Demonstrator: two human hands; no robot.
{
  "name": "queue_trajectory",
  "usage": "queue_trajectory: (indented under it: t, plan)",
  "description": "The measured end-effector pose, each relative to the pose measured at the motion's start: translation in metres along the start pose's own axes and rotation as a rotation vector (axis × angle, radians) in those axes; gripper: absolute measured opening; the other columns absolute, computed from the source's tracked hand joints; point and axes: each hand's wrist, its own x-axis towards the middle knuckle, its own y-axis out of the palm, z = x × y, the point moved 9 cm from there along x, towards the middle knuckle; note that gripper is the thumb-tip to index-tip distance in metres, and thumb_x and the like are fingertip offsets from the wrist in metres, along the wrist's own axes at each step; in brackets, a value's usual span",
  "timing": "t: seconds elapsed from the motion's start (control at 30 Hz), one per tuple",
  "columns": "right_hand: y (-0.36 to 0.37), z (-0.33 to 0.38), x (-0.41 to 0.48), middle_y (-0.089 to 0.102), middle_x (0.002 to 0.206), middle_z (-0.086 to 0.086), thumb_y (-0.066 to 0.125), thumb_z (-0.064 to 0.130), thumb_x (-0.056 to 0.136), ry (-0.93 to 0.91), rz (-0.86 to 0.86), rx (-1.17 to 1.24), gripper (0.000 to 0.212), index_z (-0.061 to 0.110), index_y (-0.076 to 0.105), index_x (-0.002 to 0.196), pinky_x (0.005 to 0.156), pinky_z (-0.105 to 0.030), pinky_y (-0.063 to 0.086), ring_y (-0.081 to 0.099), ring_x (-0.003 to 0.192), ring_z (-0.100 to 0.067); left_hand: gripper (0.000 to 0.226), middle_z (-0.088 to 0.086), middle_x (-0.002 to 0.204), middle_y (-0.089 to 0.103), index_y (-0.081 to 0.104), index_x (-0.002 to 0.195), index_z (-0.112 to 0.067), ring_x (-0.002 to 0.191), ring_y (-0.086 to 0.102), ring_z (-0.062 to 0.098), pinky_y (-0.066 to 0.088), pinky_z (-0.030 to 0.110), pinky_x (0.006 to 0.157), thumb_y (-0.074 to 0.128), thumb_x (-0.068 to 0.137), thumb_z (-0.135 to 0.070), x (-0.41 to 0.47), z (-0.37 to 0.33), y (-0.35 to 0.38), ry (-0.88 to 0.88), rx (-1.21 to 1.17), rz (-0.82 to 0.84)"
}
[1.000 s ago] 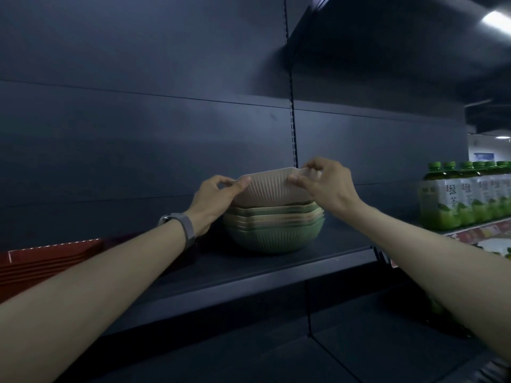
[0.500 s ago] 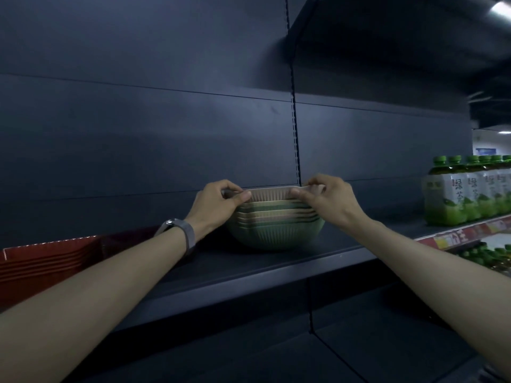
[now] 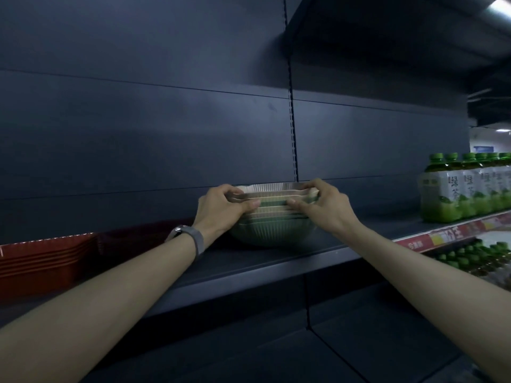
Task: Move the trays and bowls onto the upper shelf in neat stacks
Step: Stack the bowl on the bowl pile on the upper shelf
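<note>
**Both hands pinch the rims of the bowl stack on the upper shelf**

The left hand (image 3: 221, 208) is curled against the left side of the stack of bowls (image 3: 272, 230). Its grip is pressed together: the thumb lies along the front of the upper rims and the fingers hook over the top edge. The right hand (image 3: 326, 208) mirrors it on the right side, its grip likewise pinching the top few rims between thumb and bent fingers. Both forearms reach up and forward, converging on the stack, and the left wrist carries a grey watch (image 3: 190, 239).

The ribbed bowls, pale on top and green below, sit nested and upright on the dark upper shelf (image 3: 276, 261), near its back panel. To the left on the same shelf lies a stack of red trays (image 3: 41, 258), apart from the bowls. Far to the right stands a row of green-capped bottles (image 3: 456, 194), above a red and yellow price strip (image 3: 442, 236).
</note>
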Motion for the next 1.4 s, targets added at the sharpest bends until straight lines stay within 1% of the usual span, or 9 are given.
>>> queue_trajectory:
  t: [0.2,0.4,0.57,0.67,0.8,0.87,0.93,1.17,1.4]
  plan:
    - [-0.003,0.003,0.003,0.069,0.118,-0.008,0.082,0.054,0.084,0.043,0.013,0.059,0.050,0.027,0.066,0.124,0.076,-0.027,0.048,0.064,0.110,-0.023,0.049,-0.005,0.109,0.075,0.077,0.108,-0.025,0.105,0.068,0.013,0.050,0.022,0.088,0.092,0.071,-0.053,-0.003,-0.004,-0.002,-0.032,-0.033,-0.008]
    - [-0.004,0.008,-0.011,0.065,0.121,-0.006,0.078,0.053,0.090,0.055,0.007,0.019,0.052,0.030,0.061,0.134,0.058,-0.017,0.042,0.061,0.093,-0.018,0.048,-0.005,0.115,0.073,0.075,0.114,-0.026,0.109,0.067,0.014,0.049,0.022,0.089,0.090,0.075,-0.049,-0.015,-0.008,-0.002,-0.045,-0.051,-0.008]
    - [-0.013,0.025,-0.038,0.062,0.121,0.000,0.072,0.039,0.097,0.018,-0.168,0.071,0.037,0.023,0.061,0.128,0.091,-0.040,0.055,0.063,0.105,-0.023,0.048,-0.002,0.121,0.071,0.070,0.125,-0.026,0.115,0.065,0.015,0.046,0.021,0.091,0.086,0.082,-0.041,-0.035,-0.019,-0.011,-0.044,-0.085,-0.013]
    - [-0.010,0.045,-0.059,0.069,0.114,0.001,0.068,0.031,0.099,-0.029,-0.233,0.139,0.022,0.018,0.070,0.117,0.094,-0.039,0.054,0.066,0.104,-0.020,0.039,-0.006,0.121,0.071,0.071,0.123,-0.030,0.120,0.063,0.013,0.048,0.025,0.097,0.081,0.086,-0.041,-0.061,-0.028,-0.024,-0.011,-0.061,-0.011]
    - [0.025,0.077,-0.101,0.075,0.100,0.008,0.069,0.029,0.100,-0.090,-0.109,0.250,0.017,0.018,0.075,0.112,0.090,-0.025,0.054,0.069,0.094,-0.006,0.024,-0.012,0.104,0.079,0.073,0.116,-0.033,0.105,0.069,0.000,0.050,0.024,0.103,0.074,0.092,-0.037,-0.115,-0.031,-0.060,0.018,-0.017,-0.059]
    - [0.051,0.093,-0.132,0.074,0.099,0.011,0.068,0.026,0.100,-0.140,-0.026,0.287,0.015,0.019,0.076,0.112,0.084,-0.014,0.050,0.067,0.093,0.003,0.023,-0.015,0.095,0.080,0.074,0.117,-0.032,0.093,0.070,-0.009,0.051,0.011,0.091,0.072,0.094,-0.030,-0.147,-0.020,-0.079,-0.002,-0.059,-0.076]
    - [0.076,0.109,-0.165,0.074,0.098,0.012,0.068,0.021,0.101,-0.207,0.041,0.314,0.014,0.017,0.075,0.112,0.080,-0.006,0.046,0.066,0.095,0.005,0.024,-0.014,0.090,0.080,0.073,0.117,-0.032,0.088,0.072,-0.007,0.054,0.014,0.086,0.072,0.095,-0.024,-0.177,-0.005,-0.095,-0.042,-0.116,-0.061]
    - [0.173,0.157,-0.263,0.075,0.109,0.018,0.067,0.023,0.103,-0.169,0.339,0.568,0.022,0.023,0.073,0.124,0.087,-0.009,0.051,0.068,0.103,0.006,0.026,-0.008,0.096,0.081,0.073,0.118,-0.029,0.096,0.076,0.003,0.058,0.025,0.091,0.071,0.096,-0.015,-0.274,0.061,-0.170,-0.185,-0.140,-0.170]
    - [0.290,0.194,-0.362,0.067,0.124,0.022,0.065,0.038,0.102,-0.148,0.641,0.541,0.033,0.033,0.066,0.135,0.095,-0.009,0.048,0.060,0.114,0.009,0.026,-0.014,0.094,0.080,0.071,0.117,-0.030,0.090,0.076,0.010,0.059,0.028,0.080,0.070,0.098,-0.013,-0.387,0.148,-0.255,-0.357,0.040,-0.377]
